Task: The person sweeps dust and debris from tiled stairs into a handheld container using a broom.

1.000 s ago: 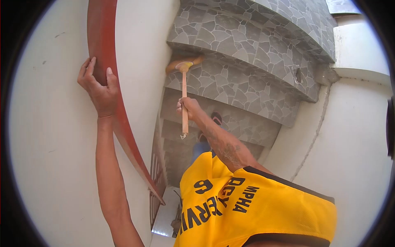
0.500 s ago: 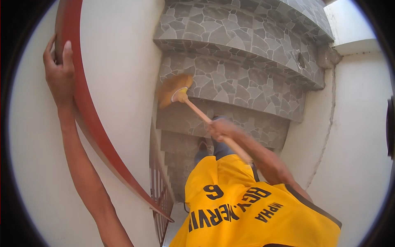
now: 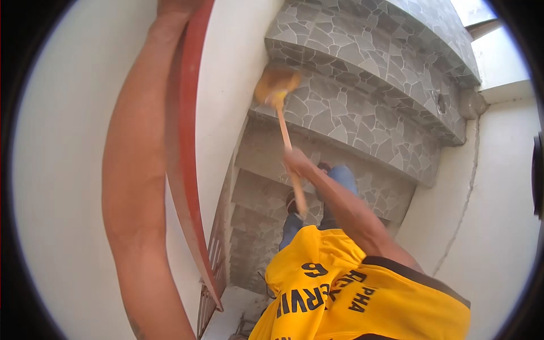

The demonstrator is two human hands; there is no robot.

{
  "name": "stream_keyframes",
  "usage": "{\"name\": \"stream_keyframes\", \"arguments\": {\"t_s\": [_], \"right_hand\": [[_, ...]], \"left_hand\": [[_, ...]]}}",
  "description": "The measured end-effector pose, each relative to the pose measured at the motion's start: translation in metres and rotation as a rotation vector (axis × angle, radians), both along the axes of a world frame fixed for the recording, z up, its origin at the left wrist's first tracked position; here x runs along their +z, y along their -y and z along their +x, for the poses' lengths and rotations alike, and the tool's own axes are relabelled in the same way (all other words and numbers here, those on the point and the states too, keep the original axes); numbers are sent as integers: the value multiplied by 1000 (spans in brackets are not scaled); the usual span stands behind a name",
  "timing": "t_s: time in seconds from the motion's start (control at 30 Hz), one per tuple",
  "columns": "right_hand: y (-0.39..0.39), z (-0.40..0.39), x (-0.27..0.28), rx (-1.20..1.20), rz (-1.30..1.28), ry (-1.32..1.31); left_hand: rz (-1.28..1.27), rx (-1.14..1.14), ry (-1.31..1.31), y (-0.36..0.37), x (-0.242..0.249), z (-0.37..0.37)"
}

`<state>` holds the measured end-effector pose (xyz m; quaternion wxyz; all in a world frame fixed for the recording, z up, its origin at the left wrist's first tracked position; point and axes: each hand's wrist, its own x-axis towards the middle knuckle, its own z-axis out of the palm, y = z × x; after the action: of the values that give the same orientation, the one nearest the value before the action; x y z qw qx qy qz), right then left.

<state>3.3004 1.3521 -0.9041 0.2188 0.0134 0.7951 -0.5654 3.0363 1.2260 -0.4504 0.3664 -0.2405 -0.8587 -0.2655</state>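
Observation:
My right hand (image 3: 298, 163) is closed around the wooden handle of a broom (image 3: 284, 127). The broom's tan bristle head (image 3: 276, 85), blurred by motion, is at the left end of a stair tread (image 3: 345, 113), close to the white side wall. At the top edge of the view my left hand (image 3: 174, 5) is against the red handrail (image 3: 195, 79). Its fingers are cut off by the frame, so their hold does not show. The left forearm runs along the rail's left side.
Curved grey stone-patterned stairs (image 3: 362, 62) rise ahead, with lower steps (image 3: 255, 218) around my feet. White walls (image 3: 487, 215) flank both sides, the right one with a long crack. Railing bars (image 3: 209, 255) stand at lower left.
My left hand has gone farther up the rail, to the frame's top edge. The broom has swung to a more upright angle in view, its head now higher and farther right.

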Motion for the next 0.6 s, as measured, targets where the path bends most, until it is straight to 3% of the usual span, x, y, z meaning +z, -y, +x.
{"name": "stream_keyframes", "arguments": {"t_s": [0.03, 0.13, 0.17, 0.23, 0.27, 0.37, 0.43, 0.5, 0.57, 0.6], "right_hand": [[-6, 25, 63, -191, 58, 540], [-89, 78, 131, 80, -209, 119], [-94, 73, 213, -249, -290, 766], [-113, 82, 250, -361, -183, 753], [-117, 83, 256, -413, -133, 747], [-119, 63, 207, -548, -371, 615], [-101, 38, 125, -761, -794, 559], [-75, 24, 84, -754, -721, 519], [-49, 49, 115, -533, -365, 648], [-47, 74, 129, -456, -364, 725]], "left_hand": [[11, 4, -13, -1, 3, 3], [53, 48, 61, -2, 9, 18], [46, 65, 60, 1, 9, 19], [37, 85, 51, -1, 8, 15], [43, 78, 47, -1, 8, 13], [44, 68, 39, 1, 6, 12], [39, 68, 31, 2, 6, 10], [29, 78, 18, 1, 5, 9], [28, 65, 7, 4, 2, 8], [46, 48, 2, 4, 2, 8]]}}
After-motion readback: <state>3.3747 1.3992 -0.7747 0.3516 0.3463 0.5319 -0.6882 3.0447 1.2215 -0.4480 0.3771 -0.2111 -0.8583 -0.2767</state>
